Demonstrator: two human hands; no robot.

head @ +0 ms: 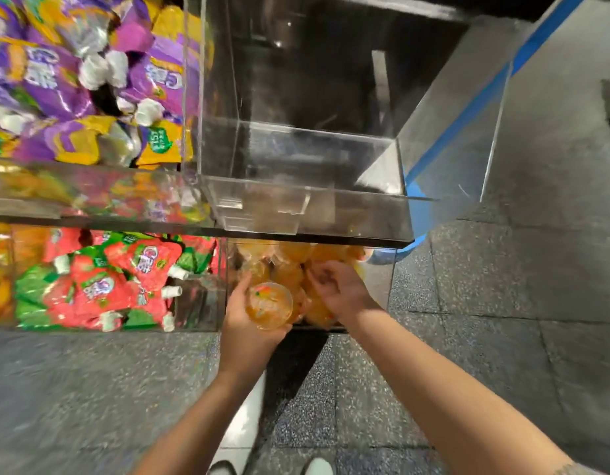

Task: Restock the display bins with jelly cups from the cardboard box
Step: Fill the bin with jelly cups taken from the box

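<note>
Left hand [252, 323] grips one orange jelly cup [269, 305], fingers curled round it, at the lower bin's [379, 279] front edge, presumably for placement. Right hand [341, 289] reaches into the heaped cups [296, 255]; fingers curled, grasp indeterminate. Beyond, upper acrylic bin [296, 149] stands empty. Cardboard box not visible.

An orange jelly cup [269, 305] — clear plastic, sealed top facing up, flecks of colour inside — sits tilted at the near edge of the lower clear display bin [379, 282]. Behind it more orange jelly cups [296, 255] lie heaped in that bin. Above, a larger clear bin [296, 159] stands bare.
</note>
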